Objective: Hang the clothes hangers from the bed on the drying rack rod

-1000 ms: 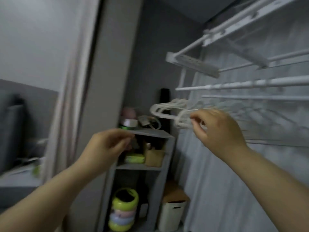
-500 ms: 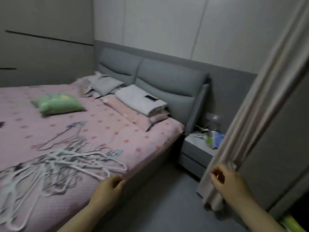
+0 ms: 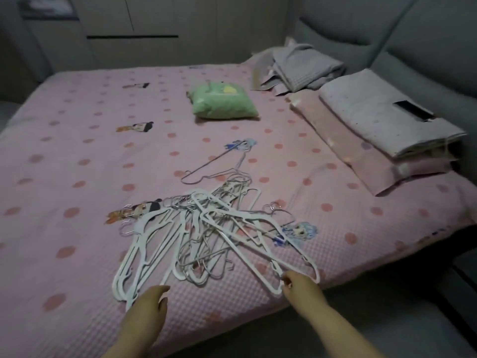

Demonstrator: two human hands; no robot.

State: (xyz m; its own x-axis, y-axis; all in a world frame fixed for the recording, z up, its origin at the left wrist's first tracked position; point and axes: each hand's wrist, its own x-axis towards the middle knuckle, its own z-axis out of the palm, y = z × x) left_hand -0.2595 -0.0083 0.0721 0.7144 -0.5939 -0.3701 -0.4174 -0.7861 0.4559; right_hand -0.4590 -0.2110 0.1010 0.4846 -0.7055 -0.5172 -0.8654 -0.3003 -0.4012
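A tangled pile of hangers [image 3: 206, 236], white plastic ones and thin metal ones, lies on the pink dotted bedspread [image 3: 77, 177] near the bed's front edge. One metal hanger [image 3: 214, 166] lies apart, just beyond the pile. My left hand [image 3: 148, 304] hovers at the pile's near left end, fingers loosely apart and holding nothing. My right hand [image 3: 302, 288] is at the near right corner of a white hanger [image 3: 258, 257], thumb and fingertips against its end; whether they grip it is unclear. The drying rack is out of view.
A green cushion [image 3: 222, 104] lies mid-bed. Folded grey and pink bedding [image 3: 382, 125] and a grey blanket [image 3: 302, 65] are stacked at the right by the grey headboard [image 3: 413, 40]. Grey floor [image 3: 361, 319] runs along the bed's near edge; wardrobe doors [image 3: 154, 27] stand behind.
My view has swung from the drying rack across the room to the bed. Both hands left the rack, empty, and now reach down to the hanger pile.
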